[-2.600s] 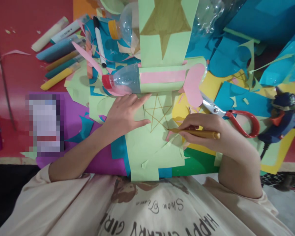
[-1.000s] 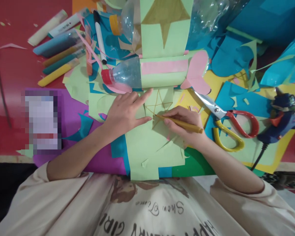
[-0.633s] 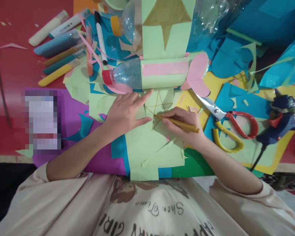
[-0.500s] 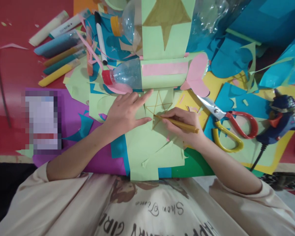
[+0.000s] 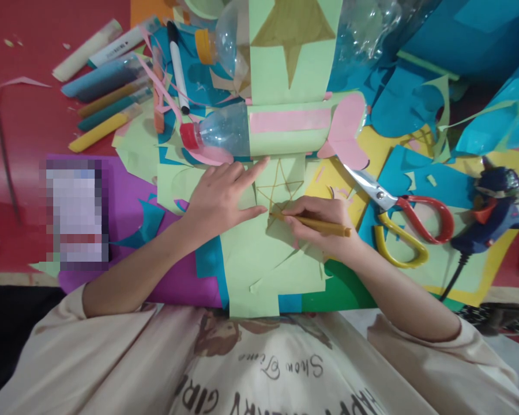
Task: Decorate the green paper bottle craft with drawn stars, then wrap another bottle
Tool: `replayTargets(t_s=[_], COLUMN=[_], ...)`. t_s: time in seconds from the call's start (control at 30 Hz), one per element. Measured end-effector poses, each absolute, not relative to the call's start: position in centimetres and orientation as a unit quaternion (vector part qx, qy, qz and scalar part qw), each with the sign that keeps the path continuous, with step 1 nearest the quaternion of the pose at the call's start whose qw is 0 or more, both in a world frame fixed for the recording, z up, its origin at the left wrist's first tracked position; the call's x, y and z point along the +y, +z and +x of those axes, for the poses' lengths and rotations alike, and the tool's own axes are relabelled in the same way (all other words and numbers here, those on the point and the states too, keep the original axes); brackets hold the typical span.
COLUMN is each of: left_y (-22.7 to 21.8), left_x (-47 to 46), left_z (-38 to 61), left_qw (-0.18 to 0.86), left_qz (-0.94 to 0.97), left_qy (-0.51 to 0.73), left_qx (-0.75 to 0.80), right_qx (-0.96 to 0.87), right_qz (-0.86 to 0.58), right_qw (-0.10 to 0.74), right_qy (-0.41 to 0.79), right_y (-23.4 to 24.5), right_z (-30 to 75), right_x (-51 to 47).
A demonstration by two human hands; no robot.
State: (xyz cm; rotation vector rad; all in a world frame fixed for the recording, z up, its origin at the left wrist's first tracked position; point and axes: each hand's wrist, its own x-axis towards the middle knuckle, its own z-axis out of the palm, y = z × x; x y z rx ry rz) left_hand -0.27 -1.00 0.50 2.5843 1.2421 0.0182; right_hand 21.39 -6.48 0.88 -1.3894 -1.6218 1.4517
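Observation:
My right hand (image 5: 322, 222) grips a brownish-gold marker (image 5: 324, 226), its tip touching the pale green paper (image 5: 259, 248) at the lower left point of an outlined star (image 5: 280, 185). Fingers apart, my left hand (image 5: 225, 196) lies flat on the same paper, left of the star, with the index finger pointing up toward the bottle. Just above both hands a plastic bottle (image 5: 225, 128) lies on its side. It has a red cap, a green paper wrap with a pink strip, and a pink heart-shaped piece at its right end.
Scissors (image 5: 387, 200) with red and yellow handles lie to the right, beside a blue glue gun (image 5: 488, 213). Several markers (image 5: 104, 106) are at the upper left, above a blurred phone (image 5: 75, 213). A filled gold star (image 5: 294, 34) is on green paper at the top.
My right hand has shifted slightly downward with the marker, whose tip moved down along the star's lower left arm. My left hand has stayed in place.

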Motion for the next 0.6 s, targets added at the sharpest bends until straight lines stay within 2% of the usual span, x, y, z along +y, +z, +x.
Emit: replayTargets(t_s=[0.4,0.5,0.6], left_y=[0.47,0.65,0.72], left_x=[-1.03,-1.04,-1.08], left_z=[-0.29,-0.20,-0.18], left_qw=[0.148,0.148,0.151], left_qz=[0.890,0.889,0.887], left_qy=[0.011,0.003,0.004], left_qx=[0.432,0.434,0.436], right_qx=[-0.669,-0.638,-0.571], right_qz=[-0.486,-0.504,-0.525], right_qw=[0.275,0.272,0.311], right_qy=[0.491,0.515,0.549], right_y=[1.54,1.58,1.60], right_z=[21.07,21.23,21.56], right_x=[-6.27,-6.33,-6.26])
